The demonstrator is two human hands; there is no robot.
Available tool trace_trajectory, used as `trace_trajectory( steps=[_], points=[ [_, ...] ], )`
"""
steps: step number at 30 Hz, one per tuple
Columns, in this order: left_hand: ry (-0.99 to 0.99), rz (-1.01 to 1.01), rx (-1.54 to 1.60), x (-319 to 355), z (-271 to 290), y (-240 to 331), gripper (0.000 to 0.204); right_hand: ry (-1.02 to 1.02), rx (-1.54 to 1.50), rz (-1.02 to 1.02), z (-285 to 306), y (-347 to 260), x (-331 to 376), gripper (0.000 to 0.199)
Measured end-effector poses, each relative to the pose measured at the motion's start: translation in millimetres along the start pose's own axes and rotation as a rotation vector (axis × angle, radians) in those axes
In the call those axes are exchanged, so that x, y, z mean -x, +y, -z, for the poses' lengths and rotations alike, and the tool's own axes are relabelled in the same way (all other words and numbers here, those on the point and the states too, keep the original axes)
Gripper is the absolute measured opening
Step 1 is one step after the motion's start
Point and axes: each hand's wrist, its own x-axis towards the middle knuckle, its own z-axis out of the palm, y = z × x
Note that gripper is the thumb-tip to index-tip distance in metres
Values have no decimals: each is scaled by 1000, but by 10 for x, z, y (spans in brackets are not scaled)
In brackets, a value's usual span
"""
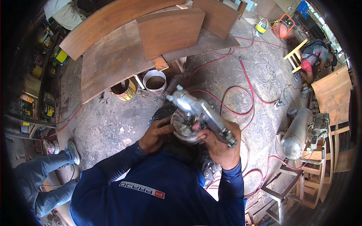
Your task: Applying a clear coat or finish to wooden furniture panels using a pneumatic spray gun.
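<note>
A silver spray gun (190, 102) is held in front of my body, its nozzle toward the upper left. Below the gun sits its round paint cup (181, 130), smeared with dark and pale paint. My left hand (156, 136) grips the near-left side of the cup, fingers curled against its rim. Around the gun's handle, my right hand (225, 146) is closed, with its thumb and fingertips over the cup's top. The cup's inside and underside cannot be made out.
Brown wooden panels (171, 32) rest on a raised board (113, 56) ahead. By its near edge stand a white bucket (155, 81) and a yellow can (124, 90). Red hoses (249, 83) loop over the floor toward a compressor tank (298, 133). Other people are at far right and lower left.
</note>
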Motion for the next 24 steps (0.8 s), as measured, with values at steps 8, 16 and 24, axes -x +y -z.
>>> trace_trajectory(
  steps=[8,16,24],
  points=[
    [-166,216,-299,-1272,-489,137,38,477,66,-251,503,-258,-122,23],
    [-17,-20,-134,-472,-343,265,43,113,105,-64,285,-196,-274,18],
    [-5,56,-193,-1150,-441,202,39,293,129,-58,517,-84,-338,31]
  ],
)
